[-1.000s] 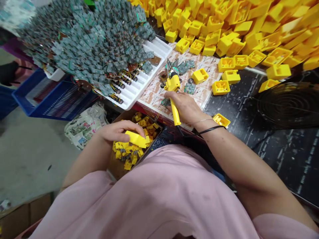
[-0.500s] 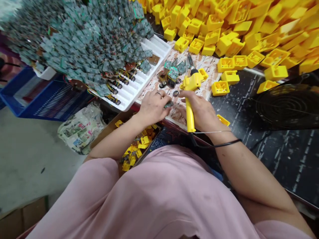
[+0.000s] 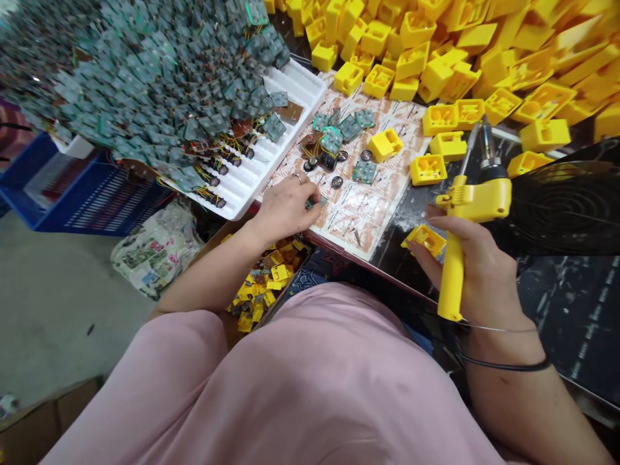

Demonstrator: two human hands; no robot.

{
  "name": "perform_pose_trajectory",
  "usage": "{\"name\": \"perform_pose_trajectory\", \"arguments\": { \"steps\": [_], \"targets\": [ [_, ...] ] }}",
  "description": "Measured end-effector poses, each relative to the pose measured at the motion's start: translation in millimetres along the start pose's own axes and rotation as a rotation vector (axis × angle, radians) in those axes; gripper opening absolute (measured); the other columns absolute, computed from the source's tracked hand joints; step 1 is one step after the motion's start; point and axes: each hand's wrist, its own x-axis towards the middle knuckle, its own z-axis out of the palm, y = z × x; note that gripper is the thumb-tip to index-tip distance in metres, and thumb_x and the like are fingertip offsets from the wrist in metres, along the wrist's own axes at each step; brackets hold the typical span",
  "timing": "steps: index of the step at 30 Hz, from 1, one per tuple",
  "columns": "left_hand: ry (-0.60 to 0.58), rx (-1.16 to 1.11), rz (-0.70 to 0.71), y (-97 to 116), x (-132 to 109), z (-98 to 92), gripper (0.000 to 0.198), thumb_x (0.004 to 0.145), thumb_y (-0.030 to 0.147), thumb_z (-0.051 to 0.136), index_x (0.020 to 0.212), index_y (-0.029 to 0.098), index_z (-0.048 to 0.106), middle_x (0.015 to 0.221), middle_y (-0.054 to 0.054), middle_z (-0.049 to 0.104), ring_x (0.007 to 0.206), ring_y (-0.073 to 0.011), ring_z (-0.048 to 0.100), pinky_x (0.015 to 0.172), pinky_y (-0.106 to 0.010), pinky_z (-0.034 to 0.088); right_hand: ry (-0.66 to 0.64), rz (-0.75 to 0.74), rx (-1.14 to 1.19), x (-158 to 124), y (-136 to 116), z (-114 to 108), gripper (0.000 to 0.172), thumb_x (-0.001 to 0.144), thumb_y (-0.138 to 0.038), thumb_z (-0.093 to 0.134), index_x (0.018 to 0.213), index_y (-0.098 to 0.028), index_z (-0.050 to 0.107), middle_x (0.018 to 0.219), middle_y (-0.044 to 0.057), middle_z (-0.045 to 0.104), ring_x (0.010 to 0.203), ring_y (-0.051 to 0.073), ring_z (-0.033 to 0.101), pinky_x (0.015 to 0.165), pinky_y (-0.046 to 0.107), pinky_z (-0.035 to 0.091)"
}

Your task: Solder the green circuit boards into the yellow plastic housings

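My right hand (image 3: 489,278) is wrapped round a yellow soldering gun (image 3: 479,199), its metal tip pointing away from me. One fingertip of that hand is at a small yellow plastic housing (image 3: 424,241); I cannot tell whether it grips it. At the near edge of the patterned work mat (image 3: 351,219), my left hand (image 3: 285,203) is closed on a small circuit board (image 3: 316,202), mostly hidden by the fingers. Just beyond lie loose green circuit boards (image 3: 363,172) and small round black parts (image 3: 337,182). Another yellow housing (image 3: 386,144) lies on the mat.
A white tray (image 3: 252,194) at left carries a heap of wired circuit boards (image 3: 159,84). Yellow housings (image 3: 436,71) are piled at the back right. A black fan-like grille (image 3: 576,206) stands at right. Below the table edge is a box of yellow parts (image 3: 271,278).
My right hand has carried the soldering gun from over the mat to the right, beside the yellow housing. My left hand has shifted slightly left, still closed on the board.
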Motion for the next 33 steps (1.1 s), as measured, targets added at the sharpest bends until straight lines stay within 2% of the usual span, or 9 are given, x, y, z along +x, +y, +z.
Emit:
{"name": "perform_pose_trajectory", "arguments": {
  "steps": [4,6,8,11,15,19,24,29,33],
  "targets": [
    [-0.071,-0.033,0.046,-7.0,-0.7,-5.6,0.022,0.086,0.032,0.055,0.085,0.018,0.072,0.093,-0.006,0.068,0.090,-0.0225,0.063,0.079,-0.034,0.049,-0.031,0.054,-0.046,-20.1,12.1,-11.6,0.069,0.078,-0.040,0.080,0.137,-0.034,0.045,0.123,0.010,0.070,0.107,0.030,0.070,0.088,0.046,0.060],
    [-0.041,-0.044,0.097,-9.5,-4.4,-7.5,0.022,0.087,0.032,0.055,0.085,0.017,0.070,0.097,-0.007,0.068,0.091,-0.0220,0.062,0.081,-0.035,0.050,-0.077,0.061,-0.063,-30.3,17.9,-13.3,0.074,0.075,-0.046,0.081,0.138,-0.035,0.043,0.123,0.011,0.069,0.107,0.031,0.069,0.086,0.047,0.060],
    [0.050,-0.089,0.151,-10.2,-9.1,-7.2,0.019,0.087,0.030,0.055,0.086,0.016,0.068,0.102,-0.008,0.068,0.092,-0.0215,0.063,0.085,-0.035,0.050,-0.115,0.064,-0.059,-37.6,19.9,-11.1,0.072,0.076,-0.048,0.080,0.137,-0.036,0.043,0.121,0.012,0.070,0.106,0.031,0.069,0.083,0.046,0.060],
    [0.185,-0.218,0.188,-6.4,-13.7,-1.2,0.017,0.091,0.029,0.053,0.087,0.016,0.064,0.096,-0.006,0.070,0.089,-0.0186,0.064,0.083,-0.031,0.049,-0.081,0.070,-0.021,-40.5,13.5,-2.4,0.065,0.081,-0.036,0.077,0.136,-0.036,0.043,0.120,0.012,0.070,0.104,0.030,0.070,0.081,0.043,0.060],
    [0.163,-0.339,0.205,7.5,-10.9,13.9,0.020,0.095,0.030,0.051,0.089,0.016,0.064,0.082,-0.003,0.070,0.072,-0.0135,0.062,0.070,-0.026,0.046,-0.059,0.060,0.046,-34.5,-0.3,9.4,0.057,0.084,-0.024,0.072,0.132,-0.034,0.044,0.120,0.011,0.070,0.106,0.029,0.070,0.086,0.044,0.059],
    [0.118,-0.313,0.297,20.1,-5.8,22.9,0.015,0.093,0.023,0.053,0.092,0.014,0.065,0.089,-0.004,0.071,0.076,-0.0139,0.063,0.073,-0.026,0.048,-0.107,0.049,0.068,-27.3,-5.8,14.4,0.057,0.081,-0.042,0.077,0.127,-0.027,0.048,0.116,0.013,0.069,0.106,0.031,0.068,0.089,0.047,0.057],
    [0.084,-0.213,0.273,22.5,-6.8,18.4,0.022,0.090,0.021,0.057,0.107,0.012,0.067,0.098,-0.008,0.070,0.081,-0.0162,0.065,0.077,-0.029,0.051,-0.072,0.069,-0.010,-16.0,-14.5,24.4,0.060,0.080,-0.059,0.072,0.125,-0.026,0.051,0.109,0.011,0.069,0.095,0.031,0.065,0.084,0.047,0.053],
    [0.071,-0.178,0.323,17.1,-11.1,7.7,0.021,0.093,0.020,0.052,0.104,0.015,0.070,0.102,-0.006,0.069,0.089,-0.0167,0.066,0.082,-0.029,0.053,-0.094,0.039,-0.059,-4.5,-22.0,37.8,0.048,0.086,-0.047,0.068,0.126,-0.025,0.051,0.097,0.009,0.067,0.090,0.029,0.064,0.081,0.044,0.052],
    [0.021,-0.100,0.382,11.1,-12.1,2.7,0.022,0.093,0.023,0.054,0.106,0.019,0.071,0.105,-0.006,0.069,0.099,-0.0215,0.064,0.088,-0.036,0.052,-0.182,-0.004,0.173,-3.8,-12.1,31.7,0.043,0.091,-0.027,0.063,0.130,-0.027,0.047,0.115,0.009,0.066,0.099,0.024,0.065,0.083,0.038,0.055]
  ]
}}
